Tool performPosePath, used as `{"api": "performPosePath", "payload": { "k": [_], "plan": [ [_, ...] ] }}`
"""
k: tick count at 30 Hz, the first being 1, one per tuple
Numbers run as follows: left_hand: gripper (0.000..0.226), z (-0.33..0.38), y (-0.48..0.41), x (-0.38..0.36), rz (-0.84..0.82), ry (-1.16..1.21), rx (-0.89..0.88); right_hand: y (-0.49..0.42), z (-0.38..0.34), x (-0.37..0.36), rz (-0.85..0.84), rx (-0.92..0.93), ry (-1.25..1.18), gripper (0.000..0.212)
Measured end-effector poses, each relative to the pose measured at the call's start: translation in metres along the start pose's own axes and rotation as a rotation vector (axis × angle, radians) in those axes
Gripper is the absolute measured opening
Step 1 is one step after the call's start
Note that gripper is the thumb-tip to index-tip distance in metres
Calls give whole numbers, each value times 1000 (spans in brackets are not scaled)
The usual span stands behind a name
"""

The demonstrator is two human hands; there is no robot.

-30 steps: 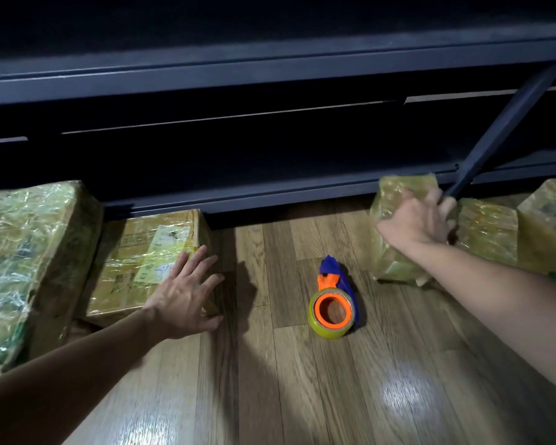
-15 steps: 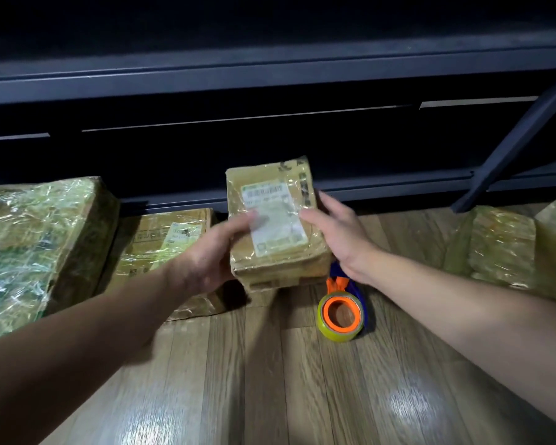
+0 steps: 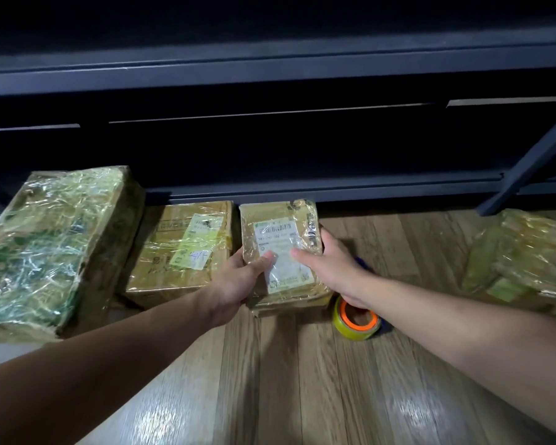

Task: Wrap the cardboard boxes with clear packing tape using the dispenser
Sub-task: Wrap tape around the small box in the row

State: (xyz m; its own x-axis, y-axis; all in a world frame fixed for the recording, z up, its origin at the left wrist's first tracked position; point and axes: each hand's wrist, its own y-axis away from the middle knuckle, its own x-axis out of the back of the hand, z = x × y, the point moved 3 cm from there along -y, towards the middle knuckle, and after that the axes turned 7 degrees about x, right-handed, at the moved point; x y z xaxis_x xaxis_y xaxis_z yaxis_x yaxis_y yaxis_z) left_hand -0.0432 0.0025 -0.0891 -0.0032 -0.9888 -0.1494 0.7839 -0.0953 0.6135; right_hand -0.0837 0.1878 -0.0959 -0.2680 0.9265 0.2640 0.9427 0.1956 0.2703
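Together the left hand (image 3: 238, 281) and right hand (image 3: 331, 264) grasp a small taped box (image 3: 280, 232) by its two sides, thumbs on its white label. Whether it rests on the wooden floor (image 3: 286, 380) cannot be told. It is at the floor's far edge, just beside a flatter box (image 3: 180, 248). The tape dispenser (image 3: 355, 319) lies under the right wrist.

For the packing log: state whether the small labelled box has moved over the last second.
Yes. The small labelled box has gone leftward, from beside the diagonal shelf brace, past the tape dispenser, to beside the flat box.
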Motion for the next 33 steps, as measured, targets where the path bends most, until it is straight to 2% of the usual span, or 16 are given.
{"api": "performPosePath", "payload": {
  "k": [4, 9, 12, 16, 18, 21, 24, 29, 33],
  "plan": [
    [30, -8, -4, -2, 121, -39, 7, -4, 3, -6, -44, -82, 40, 114],
    [28, -11, -5, -7, 283, -34, 83, -2, 9, -13, -144, -164, 130, 99],
    [48, -17, -12, -7, 339, -118, 91, -3, 16, -16, -198, -199, 193, 97],
    [99, -26, -25, -10, 490, -413, 90, -6, 18, -15, -249, -222, 344, 90],
    [111, -30, -30, -11, 514, -475, 78, -6, 17, -16, -261, -231, 376, 89],
    [109, -39, -37, -8, 549, -601, 26, -7, 13, -18, -254, -193, 455, 89],
    [95, -44, -39, -8, 556, -671, -83, -10, 12, -13, -251, -157, 483, 81],
    [79, -51, -41, -19, 581, -980, -53, -8, 19, -7, -251, -126, 515, 85],
    [88, -52, -38, -38, 591, -1174, -69, -2, 24, 3, -226, -91, 569, 78]
  ]
}}
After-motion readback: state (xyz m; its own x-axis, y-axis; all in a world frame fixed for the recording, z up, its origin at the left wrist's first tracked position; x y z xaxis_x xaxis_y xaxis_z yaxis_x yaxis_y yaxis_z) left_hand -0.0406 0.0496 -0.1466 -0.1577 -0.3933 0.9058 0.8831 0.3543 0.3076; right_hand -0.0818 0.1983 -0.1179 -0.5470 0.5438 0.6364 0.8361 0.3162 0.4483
